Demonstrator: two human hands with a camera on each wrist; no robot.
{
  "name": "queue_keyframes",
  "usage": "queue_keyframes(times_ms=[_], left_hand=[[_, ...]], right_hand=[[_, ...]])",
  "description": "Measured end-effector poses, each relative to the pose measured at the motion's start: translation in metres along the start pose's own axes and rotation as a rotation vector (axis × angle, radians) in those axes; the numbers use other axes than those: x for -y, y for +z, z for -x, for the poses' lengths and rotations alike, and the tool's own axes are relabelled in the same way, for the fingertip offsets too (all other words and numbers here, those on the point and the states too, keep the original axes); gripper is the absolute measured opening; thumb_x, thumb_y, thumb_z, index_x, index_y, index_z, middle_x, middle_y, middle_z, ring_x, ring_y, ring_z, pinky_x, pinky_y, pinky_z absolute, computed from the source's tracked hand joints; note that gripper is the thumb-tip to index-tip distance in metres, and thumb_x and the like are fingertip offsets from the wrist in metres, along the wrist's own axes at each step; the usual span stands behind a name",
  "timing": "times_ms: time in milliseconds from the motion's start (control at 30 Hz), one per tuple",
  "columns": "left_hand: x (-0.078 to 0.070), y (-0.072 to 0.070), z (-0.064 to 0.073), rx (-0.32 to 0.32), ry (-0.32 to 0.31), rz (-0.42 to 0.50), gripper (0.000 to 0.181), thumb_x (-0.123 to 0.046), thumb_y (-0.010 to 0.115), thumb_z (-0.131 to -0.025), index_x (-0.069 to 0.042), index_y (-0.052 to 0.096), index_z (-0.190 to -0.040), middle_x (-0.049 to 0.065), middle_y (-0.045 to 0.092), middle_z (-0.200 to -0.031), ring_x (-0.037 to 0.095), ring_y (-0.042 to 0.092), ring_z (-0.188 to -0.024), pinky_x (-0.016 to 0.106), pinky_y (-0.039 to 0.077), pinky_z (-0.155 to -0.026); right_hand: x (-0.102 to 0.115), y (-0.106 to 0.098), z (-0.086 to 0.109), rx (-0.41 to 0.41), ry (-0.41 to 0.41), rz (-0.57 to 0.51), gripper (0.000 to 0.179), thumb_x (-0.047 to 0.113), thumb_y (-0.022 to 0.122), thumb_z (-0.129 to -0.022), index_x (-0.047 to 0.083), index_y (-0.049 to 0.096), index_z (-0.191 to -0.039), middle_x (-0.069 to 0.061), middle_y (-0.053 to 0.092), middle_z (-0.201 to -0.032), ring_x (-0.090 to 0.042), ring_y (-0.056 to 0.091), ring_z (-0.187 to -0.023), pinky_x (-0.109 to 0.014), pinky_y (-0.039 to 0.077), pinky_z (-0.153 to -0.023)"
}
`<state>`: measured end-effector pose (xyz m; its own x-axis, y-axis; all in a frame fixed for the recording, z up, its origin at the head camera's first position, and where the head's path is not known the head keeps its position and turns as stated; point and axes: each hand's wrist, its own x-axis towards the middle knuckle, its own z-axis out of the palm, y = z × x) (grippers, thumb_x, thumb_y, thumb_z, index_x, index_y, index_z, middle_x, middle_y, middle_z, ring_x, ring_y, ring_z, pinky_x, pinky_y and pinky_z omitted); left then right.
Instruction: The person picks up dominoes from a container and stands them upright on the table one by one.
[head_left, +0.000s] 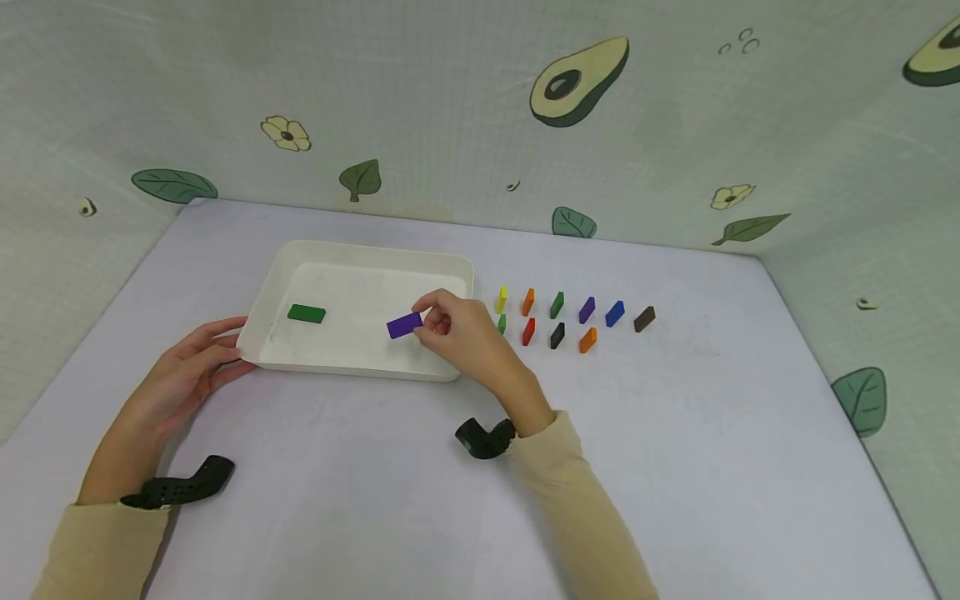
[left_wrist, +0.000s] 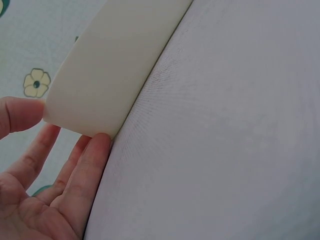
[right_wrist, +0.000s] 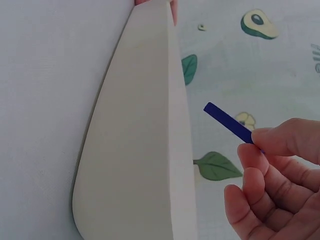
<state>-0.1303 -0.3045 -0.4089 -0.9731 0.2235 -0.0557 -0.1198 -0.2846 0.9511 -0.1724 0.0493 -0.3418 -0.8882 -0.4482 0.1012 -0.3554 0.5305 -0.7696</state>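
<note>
A white rectangular tray (head_left: 360,372) lies on the table. My right hand (head_left: 468,337) pinches a purple domino-like block (head_left: 403,326) between thumb and fingertips, above the tray's right part. In the right wrist view the block (right_wrist: 227,122) shows edge-on, raised above the tray rim (right_wrist: 176,125). A green block (head_left: 306,313) lies flat inside the tray, toward the left. My left hand (head_left: 191,375) touches the tray's front left corner with fairly straight fingers. In the left wrist view its fingertips (left_wrist: 102,141) rest against the tray's outer wall (left_wrist: 95,75), the thumb at the rim.
Two rows of upright coloured blocks stand right of the tray, among them a blue one (head_left: 615,313), a brown one (head_left: 644,318) and a red one (head_left: 528,332). My right hand partly covers a light green block (head_left: 502,324). A patterned cloth (head_left: 450,108) hangs behind the table.
</note>
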Motion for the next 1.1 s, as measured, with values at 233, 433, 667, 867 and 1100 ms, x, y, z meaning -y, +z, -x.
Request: queue_keyframes(times_ms=[233,433,667,867,1100], left_hand=[[0.0,0.0,0.001,0.002,0.011,-0.011,0.036,0.002,0.045,-0.095,-0.011,0.048,-0.128,0.0,0.063,-0.11,0.011,0.067,-0.095,0.022,0.055,-0.081],[-0.001,0.0,0.001,0.007,0.005,-0.002,0.036,0.002,0.045,-0.095,-0.012,0.048,-0.128,0.0,0.063,-0.111,0.011,0.067,-0.096,0.023,0.055,-0.081],[-0.001,0.0,0.001,0.01,0.01,-0.005,0.036,0.003,0.045,-0.095,-0.012,0.049,-0.127,-0.001,0.064,-0.111,0.011,0.067,-0.096,0.023,0.055,-0.081],[-0.001,0.0,0.001,0.011,0.014,0.003,0.036,0.003,0.044,-0.095,-0.012,0.049,-0.127,-0.001,0.064,-0.111,0.011,0.067,-0.095,0.022,0.055,-0.081],[-0.001,0.001,0.001,-0.011,-0.014,-0.013,0.035,0.001,0.046,-0.095,-0.012,0.048,-0.127,-0.002,0.064,-0.111,0.011,0.067,-0.095,0.023,0.055,-0.081]], right_hand=[[0.005,-0.01,0.01,-0.017,-0.007,-0.007,0.021,0.01,0.062,-0.087,0.01,0.058,-0.108,-0.001,0.057,-0.08,-0.013,0.053,-0.074,-0.02,0.048,-0.065],[0.006,-0.021,0.021,-0.046,0.001,-0.007,0.02,0.01,0.061,-0.087,0.009,0.058,-0.107,-0.002,0.057,-0.081,-0.014,0.053,-0.074,-0.021,0.049,-0.065],[0.004,-0.031,0.031,-0.078,-0.005,0.012,0.021,0.009,0.063,-0.087,0.009,0.058,-0.108,-0.003,0.057,-0.081,-0.014,0.054,-0.075,-0.021,0.049,-0.065],[0.001,-0.041,0.039,-0.108,0.001,0.018,0.022,0.009,0.064,-0.086,0.008,0.058,-0.108,-0.003,0.057,-0.082,-0.014,0.054,-0.075,-0.022,0.05,-0.065],[-0.006,-0.057,0.05,-0.164,0.029,0.014,0.023,0.011,0.064,-0.087,0.01,0.058,-0.109,-0.004,0.058,-0.083,-0.016,0.054,-0.075,-0.024,0.048,-0.063]])
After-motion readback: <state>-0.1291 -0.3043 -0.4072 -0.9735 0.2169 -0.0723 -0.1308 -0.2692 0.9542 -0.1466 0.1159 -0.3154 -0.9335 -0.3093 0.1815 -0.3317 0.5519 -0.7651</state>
